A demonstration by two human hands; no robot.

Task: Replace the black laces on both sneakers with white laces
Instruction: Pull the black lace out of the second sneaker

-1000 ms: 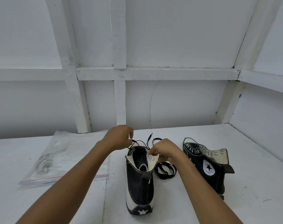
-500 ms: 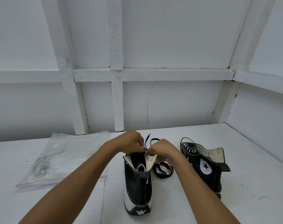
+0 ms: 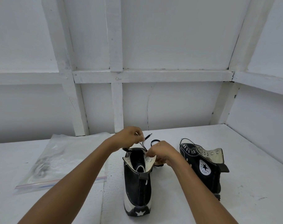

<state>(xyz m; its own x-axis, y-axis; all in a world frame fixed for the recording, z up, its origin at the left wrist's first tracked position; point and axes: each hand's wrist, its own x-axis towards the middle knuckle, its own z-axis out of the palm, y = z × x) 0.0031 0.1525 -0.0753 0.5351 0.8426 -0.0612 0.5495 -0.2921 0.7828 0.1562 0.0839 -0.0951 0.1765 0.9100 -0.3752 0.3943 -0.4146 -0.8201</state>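
Desk [image 3: 250, 199]: zip bag [image 3: 61, 159] at left, contents unclear. Centre sneaker [image 3: 137, 183] partly unlaced; right sneaker [image 3: 203, 167] apparently black-laced low down. Left grip [image 3: 129, 139] pinches black lace [image 3: 142, 145]; right grip [image 3: 163, 152] pinches the eyelet flap. No white laces fitted: early stage.
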